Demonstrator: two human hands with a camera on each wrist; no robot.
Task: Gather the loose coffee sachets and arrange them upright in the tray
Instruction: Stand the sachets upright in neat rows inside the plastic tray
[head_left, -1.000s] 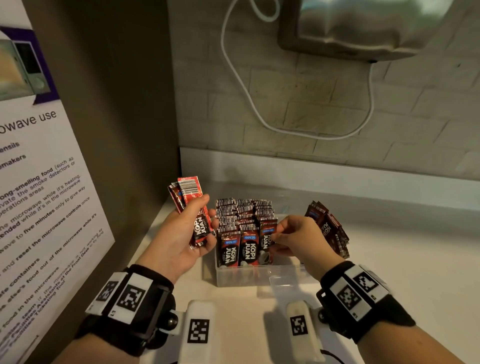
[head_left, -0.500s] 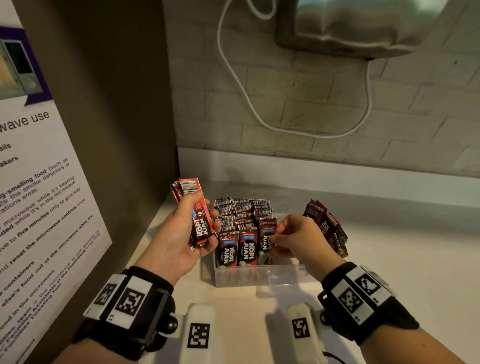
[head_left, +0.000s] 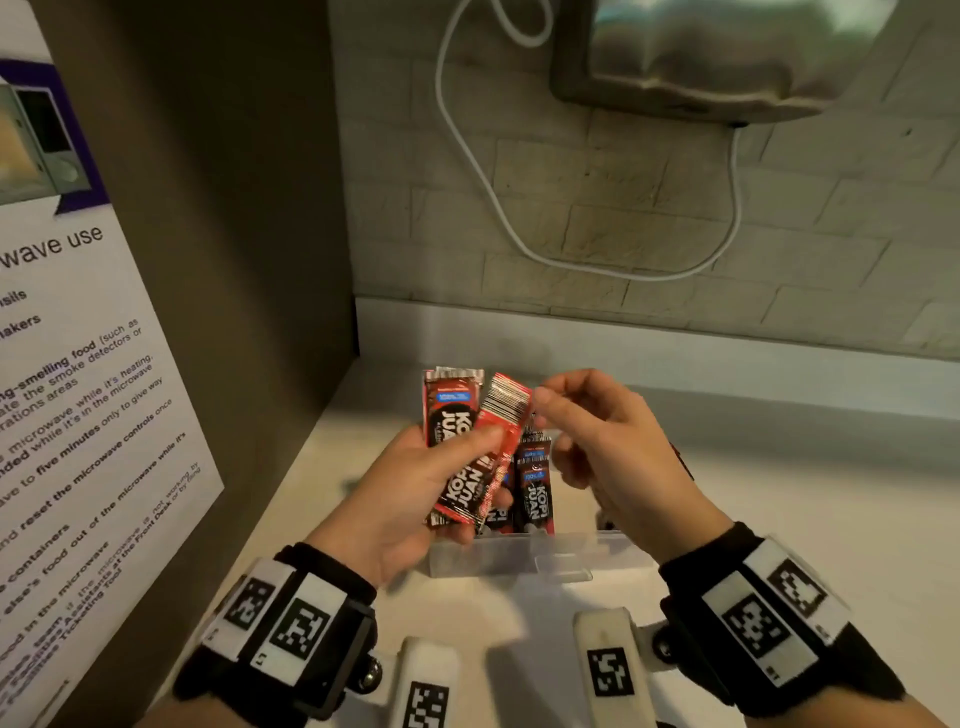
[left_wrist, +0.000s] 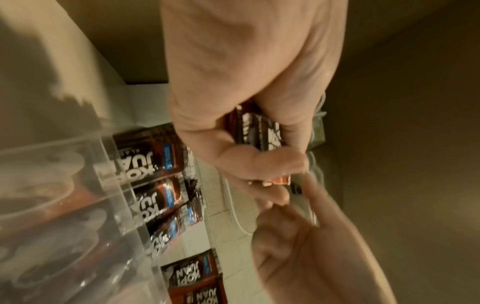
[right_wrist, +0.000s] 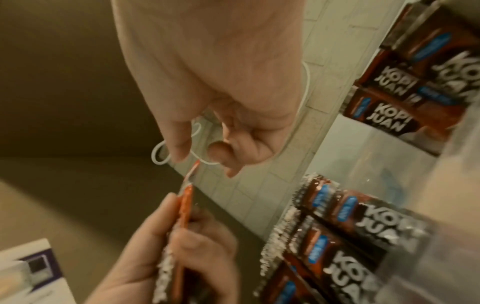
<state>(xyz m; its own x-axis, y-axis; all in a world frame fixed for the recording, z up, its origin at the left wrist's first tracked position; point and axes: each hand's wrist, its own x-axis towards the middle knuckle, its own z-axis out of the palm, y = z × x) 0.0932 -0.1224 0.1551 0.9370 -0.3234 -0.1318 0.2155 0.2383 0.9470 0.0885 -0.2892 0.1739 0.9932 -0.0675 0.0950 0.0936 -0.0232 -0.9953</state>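
My left hand grips a small bundle of red-and-black Kopi Juan sachets above the left side of the clear plastic tray. One sachet, barcode side up, sticks out of the bundle. My right hand is at its top corner; the index fingertip touches it, and the right wrist view shows the thumb and finger still apart over the sachet's edge. Several sachets stand upright in the tray. Loose sachets lie right of the tray, hidden by my right hand in the head view.
A dark wall panel with a microwave-use poster closes off the left side. Behind the counter is a brick wall with a looping white cable and a steel appliance mounted high.
My left hand carried the bundle rightward over the tray. My right hand left the tray's front sachets and rose to the top of the protruding sachet.
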